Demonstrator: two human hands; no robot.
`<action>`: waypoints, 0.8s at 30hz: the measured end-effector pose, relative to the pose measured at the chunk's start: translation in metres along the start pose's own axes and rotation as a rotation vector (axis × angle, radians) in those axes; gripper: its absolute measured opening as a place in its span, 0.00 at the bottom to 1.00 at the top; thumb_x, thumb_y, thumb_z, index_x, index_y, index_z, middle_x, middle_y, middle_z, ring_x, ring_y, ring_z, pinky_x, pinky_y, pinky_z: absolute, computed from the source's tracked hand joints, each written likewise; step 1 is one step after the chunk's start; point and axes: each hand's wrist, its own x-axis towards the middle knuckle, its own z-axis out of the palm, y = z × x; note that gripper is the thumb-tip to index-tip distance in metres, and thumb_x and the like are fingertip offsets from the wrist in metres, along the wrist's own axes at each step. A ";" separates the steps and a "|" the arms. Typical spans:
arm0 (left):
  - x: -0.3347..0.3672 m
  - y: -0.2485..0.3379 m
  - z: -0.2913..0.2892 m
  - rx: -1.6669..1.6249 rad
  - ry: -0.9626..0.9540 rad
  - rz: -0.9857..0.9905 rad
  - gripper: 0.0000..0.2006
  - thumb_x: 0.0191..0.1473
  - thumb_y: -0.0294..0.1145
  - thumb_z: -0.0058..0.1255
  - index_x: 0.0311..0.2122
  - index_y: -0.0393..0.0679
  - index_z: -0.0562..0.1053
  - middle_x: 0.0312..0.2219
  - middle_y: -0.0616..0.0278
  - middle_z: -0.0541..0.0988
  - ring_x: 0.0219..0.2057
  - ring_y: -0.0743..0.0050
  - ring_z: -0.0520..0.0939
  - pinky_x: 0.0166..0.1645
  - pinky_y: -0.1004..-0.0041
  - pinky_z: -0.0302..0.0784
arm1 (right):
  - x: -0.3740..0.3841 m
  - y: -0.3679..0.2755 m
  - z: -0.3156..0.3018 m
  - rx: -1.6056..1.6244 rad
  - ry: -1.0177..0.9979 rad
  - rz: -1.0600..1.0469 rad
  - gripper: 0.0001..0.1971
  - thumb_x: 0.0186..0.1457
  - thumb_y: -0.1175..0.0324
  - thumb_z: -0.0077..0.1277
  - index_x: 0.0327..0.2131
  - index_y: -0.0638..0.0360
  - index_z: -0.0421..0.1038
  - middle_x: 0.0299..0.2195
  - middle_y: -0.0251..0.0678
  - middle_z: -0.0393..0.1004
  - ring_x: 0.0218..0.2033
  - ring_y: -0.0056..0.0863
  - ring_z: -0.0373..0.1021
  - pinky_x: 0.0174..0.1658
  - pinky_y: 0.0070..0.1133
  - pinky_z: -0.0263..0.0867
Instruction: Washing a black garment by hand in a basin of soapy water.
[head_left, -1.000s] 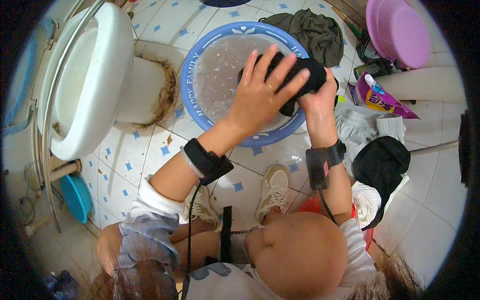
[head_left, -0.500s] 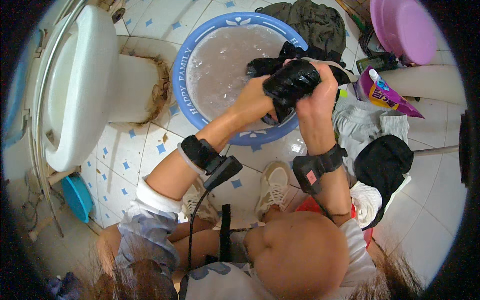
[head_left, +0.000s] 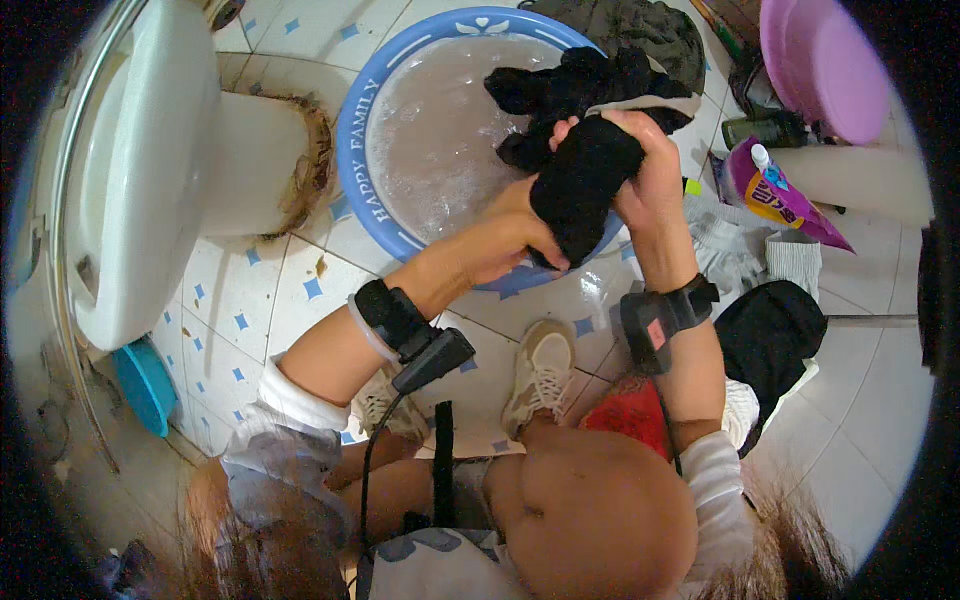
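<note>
A black cloth garment [head_left: 585,180] with a beige band is stretched between my two hands, over the right side of a blue-rimmed basin [head_left: 357,150]. Cloudy, foamy water [head_left: 430,130] fills the basin. My left hand [head_left: 515,230] is closed on the garment's lower end, near the basin's front rim. Higher up and to the right, my right hand [head_left: 648,165] grips it by the beige band. Bunched folds of the black cloth hang out beyond my hands over the water. What kind of garment it is, I cannot make out.
At left stands a white toilet [head_left: 150,180], with a small turquoise basin [head_left: 147,390] below it. Dark clothes [head_left: 640,35] lie behind the basin. To the right are a pink basin [head_left: 825,70], a purple pouch [head_left: 775,195], grey clothing [head_left: 735,245] and black cloth [head_left: 770,325].
The garment's stretched part has gone from wet and shiny to dull. My hands have spread slightly apart along it, and its folds have opened out above the water.
</note>
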 end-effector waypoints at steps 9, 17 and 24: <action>0.006 0.029 -0.033 -0.190 -0.199 -0.052 0.20 0.46 0.43 0.41 0.41 0.40 0.62 0.37 0.63 0.69 0.40 0.72 0.68 0.45 0.71 0.62 | -0.014 -0.037 0.024 -0.009 -0.089 0.112 0.09 0.41 0.71 0.44 0.24 0.68 0.63 0.24 0.48 0.67 0.26 0.36 0.67 0.34 0.25 0.64; 0.014 0.043 0.008 -0.514 -0.287 0.330 0.27 0.45 0.57 0.36 0.41 0.43 0.65 0.38 0.60 0.70 0.41 0.69 0.68 0.45 0.70 0.60 | -0.047 -0.018 0.025 -0.317 -0.326 0.385 0.16 0.35 0.66 0.44 0.30 0.68 0.64 0.23 0.43 0.69 0.24 0.31 0.65 0.30 0.21 0.60; 0.009 0.044 -0.004 -0.490 -0.113 0.250 0.14 0.42 0.37 0.51 0.33 0.38 0.70 0.31 0.59 0.73 0.33 0.69 0.73 0.40 0.70 0.68 | -0.024 -0.013 0.021 -0.478 -0.356 0.782 0.13 0.35 0.63 0.45 0.22 0.65 0.66 0.17 0.41 0.67 0.17 0.29 0.65 0.23 0.19 0.60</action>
